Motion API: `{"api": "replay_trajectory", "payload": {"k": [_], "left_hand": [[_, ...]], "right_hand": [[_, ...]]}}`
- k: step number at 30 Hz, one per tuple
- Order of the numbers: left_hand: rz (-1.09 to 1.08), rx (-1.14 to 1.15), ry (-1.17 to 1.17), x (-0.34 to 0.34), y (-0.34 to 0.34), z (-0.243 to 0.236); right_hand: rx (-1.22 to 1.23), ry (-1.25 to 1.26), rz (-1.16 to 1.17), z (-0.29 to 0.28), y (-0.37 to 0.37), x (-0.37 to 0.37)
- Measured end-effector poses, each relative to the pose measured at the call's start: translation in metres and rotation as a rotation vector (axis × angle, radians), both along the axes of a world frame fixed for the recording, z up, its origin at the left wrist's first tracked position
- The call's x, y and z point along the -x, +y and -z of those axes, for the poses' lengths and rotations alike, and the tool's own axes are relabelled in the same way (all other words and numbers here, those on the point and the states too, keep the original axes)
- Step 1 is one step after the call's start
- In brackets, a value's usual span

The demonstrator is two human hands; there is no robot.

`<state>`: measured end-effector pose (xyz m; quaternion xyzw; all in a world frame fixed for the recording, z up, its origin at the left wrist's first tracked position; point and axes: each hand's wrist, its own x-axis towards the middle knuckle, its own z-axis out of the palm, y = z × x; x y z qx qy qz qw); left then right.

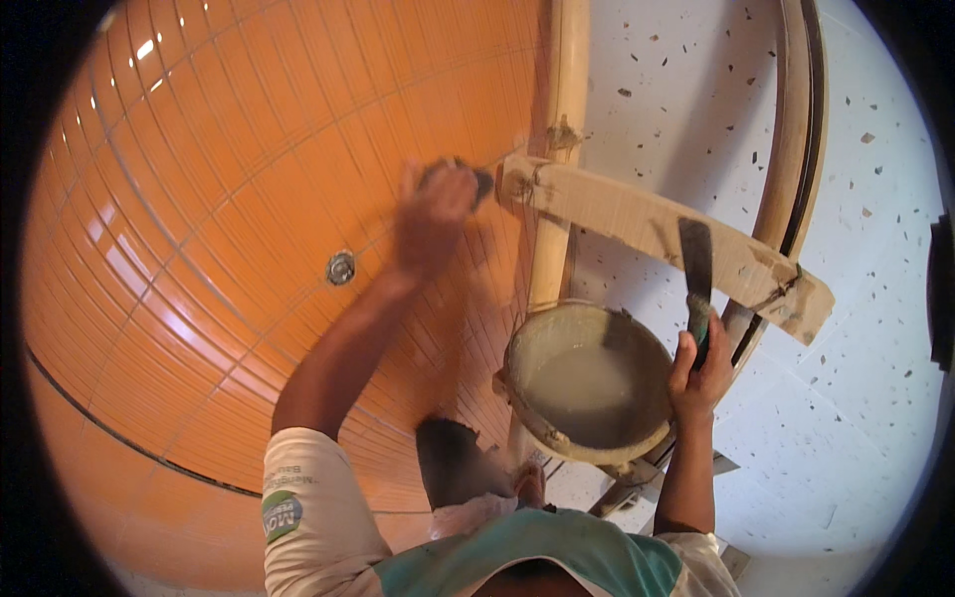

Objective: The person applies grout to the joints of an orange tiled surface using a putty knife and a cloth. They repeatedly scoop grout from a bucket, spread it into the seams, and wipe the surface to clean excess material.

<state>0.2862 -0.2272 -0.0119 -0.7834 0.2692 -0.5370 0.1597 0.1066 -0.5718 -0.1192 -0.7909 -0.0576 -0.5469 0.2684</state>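
My left hand (438,214), somewhat blurred, is closed on a dark pad (483,185) against the orange tiled wall (298,129); its exact kind is hard to make out. Fine grooves and pale joint lines cross these tiles. In my right hand (704,368) is a putty knife (698,261), its dark blade pointing away from me and its green handle in my grip. That hand is at the right rim of a round bucket (519,383), which holds a greyish, wet mix (582,383).
A wooden plank (637,214) lies across two bamboo poles (568,80) beyond the bucket. A round metal fitting (340,267) sits in the tiles. Speckled pale flooring (856,398) spreads on the right. A dark, ragged-edged object (453,463) is near my body.
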Motion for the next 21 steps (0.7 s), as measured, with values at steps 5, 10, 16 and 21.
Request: {"api": "replay_trajectory", "payload": {"k": [5,10,16,21], "left_hand": [[-0.067,0.017,0.113,-0.006,-0.051,-0.139],[0.009,-0.206,0.125,-0.061,-0.065,-0.121],[0.067,-0.365,0.572,-0.072,-0.066,-0.103],[-0.236,-0.442,0.517,-0.070,-0.100,-0.156]], "right_hand": [[0.044,-0.019,0.037,0.003,-0.001,0.000],[0.094,-0.008,0.045,0.004,-0.004,-0.001],[-0.001,0.042,-0.026,0.010,-0.004,0.001],[-0.008,0.095,-0.028,0.006,-0.009,0.005]]}}
